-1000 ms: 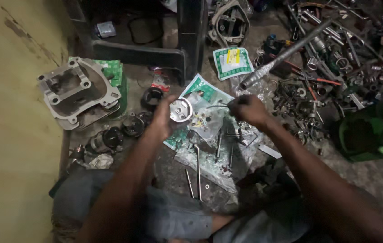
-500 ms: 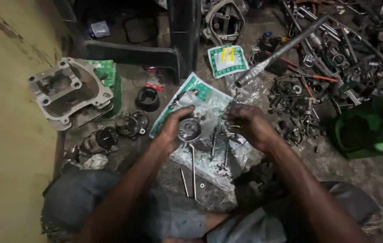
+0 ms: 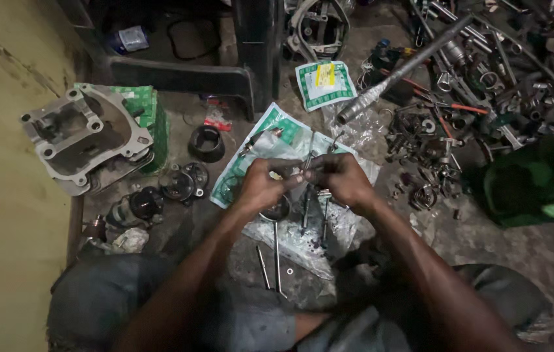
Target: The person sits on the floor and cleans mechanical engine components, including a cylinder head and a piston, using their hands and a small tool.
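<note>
the work is going on low over a dark, greasy workshop floor [image 3: 537,261], with a yellowish wall [image 3: 3,195] running down the nine o'clock side and a black plastic stool leg [image 3: 257,58] standing at twelve o'clock. the person is sitting with knees spreading across the six o'clock edge. both hands are meeting at the centre of the view: the left hand [image 3: 260,186] is curling closed around a small round metal part [image 3: 277,210] that is peeking out just below its fingers, and the right hand [image 3: 342,179] is pinching fingertips against the left hand's, though what it is nipping is too small to tell. directly under the hands a green-and-white packet [image 3: 270,140] and a crumpled clear plastic bag [image 3: 303,244] are lying flat, with thin steel rods [image 3: 277,257] resting on and beside the bag toward six o'clock. at nine to ten o'clock a grey cylinder head casting [image 3: 85,137] is sitting on a green box [image 3: 150,107], well apart from the hands. a black rubber ring [image 3: 206,142] is lying at eleven o'clock, near the packet. a second green-and-white packet [image 3: 324,83] is lying at one o'clock, and a long taped metal bar [image 3: 400,72] is slanting beside it. a heap of tools and loose metal parts [image 3: 485,85] is filling the two o'clock corner, and a green cloth [image 3: 531,186] is bunching at three o'clock.
</note>
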